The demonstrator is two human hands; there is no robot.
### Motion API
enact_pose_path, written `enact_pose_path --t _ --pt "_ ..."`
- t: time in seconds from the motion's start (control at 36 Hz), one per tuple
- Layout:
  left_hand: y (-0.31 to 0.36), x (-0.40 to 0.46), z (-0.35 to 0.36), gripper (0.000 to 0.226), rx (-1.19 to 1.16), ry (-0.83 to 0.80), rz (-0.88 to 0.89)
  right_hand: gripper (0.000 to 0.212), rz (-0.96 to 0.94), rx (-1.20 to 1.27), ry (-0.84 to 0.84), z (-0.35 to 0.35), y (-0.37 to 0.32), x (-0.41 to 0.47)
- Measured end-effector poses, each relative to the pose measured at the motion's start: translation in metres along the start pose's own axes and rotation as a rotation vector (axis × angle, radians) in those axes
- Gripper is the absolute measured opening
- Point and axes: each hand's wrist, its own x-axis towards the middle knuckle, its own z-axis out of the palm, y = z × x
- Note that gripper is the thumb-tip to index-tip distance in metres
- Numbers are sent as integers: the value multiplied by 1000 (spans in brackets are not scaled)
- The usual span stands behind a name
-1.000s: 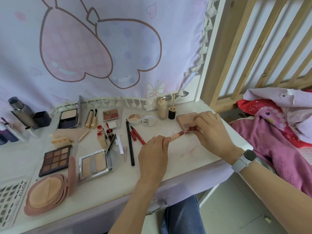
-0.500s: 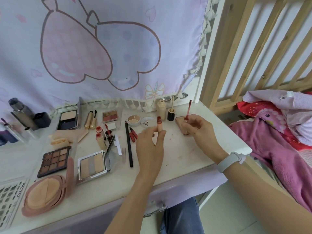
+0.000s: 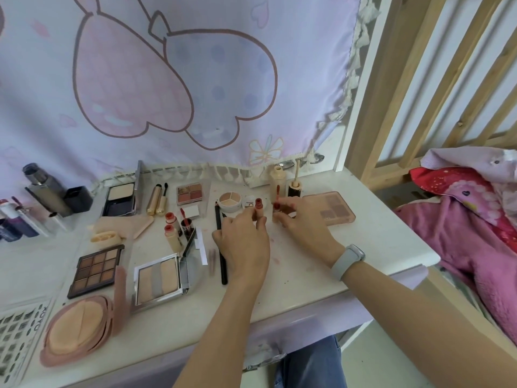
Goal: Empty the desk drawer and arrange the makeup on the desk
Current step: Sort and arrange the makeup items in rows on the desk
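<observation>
The left hand (image 3: 242, 242) pinches a small lip gloss tube (image 3: 258, 209) between thumb and fingertips and holds it upright, its red open neck on top, just above the white bench (image 3: 349, 264). The right hand (image 3: 300, 228), with a pale watch band (image 3: 347, 260) on the wrist, pinches the gloss wand (image 3: 277, 198) by its cap, the red tip pointing up. Tube and wand are near each other but apart. Both hands are over the back middle of the bench, just in front of a round 3-shade concealer pot (image 3: 230, 202) and a small white round lid (image 3: 249, 203).

To the right of the right hand lies a flat pink eyeshadow palette (image 3: 331, 209). Behind the hands, a cream foundation bottle (image 3: 277, 178) and a small dark bottle (image 3: 295, 188) stand by the fringe of a printed curtain (image 3: 173, 88). A long black pencil (image 3: 221, 247) lies beside the left hand and runs partly under it.

Further left sit 2 more open tubes with red necks (image 3: 170, 228), 2 gold tubes (image 3: 158, 200), a small blush palette (image 3: 189, 193), an open powder compact (image 3: 120, 200), a brown 9-pan eyeshadow palette (image 3: 96, 270), a silver contour palette (image 3: 158, 281) and a round pink cushion compact (image 3: 77, 330). A grey bottle (image 3: 44, 189) stands at the far left. Pink bedding (image 3: 461, 219) lies to the right of the bench.
</observation>
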Motion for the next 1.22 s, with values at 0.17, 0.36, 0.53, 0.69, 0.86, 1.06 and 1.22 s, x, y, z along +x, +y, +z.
enact_pose_path --t 0.17,0.36,0.53,0.69,0.86,1.06,1.22 --pt "-4 4 2 17 69 7 12 29 3 -37 -19 3 1 2" --pt "-6 8 3 18 63 -18 5 27 10 -64 -21 8 5 2" --pt "-4 9 4 19 68 -33 17 29 19 -92 -50 8 8 1" --pt "-3 9 3 23 64 -36 25 36 47 -8 -60 4 6 -1" --pt "-3 10 1 28 75 -79 0 28 1 60 67 -15 8 -19" --pt "0 -7 -7 47 37 -52 12 23 -72 -337 184 -50 23 -24" --pt "3 -37 -14 48 -15 5 85 40 -47 -647 -96 -60 41 -35"
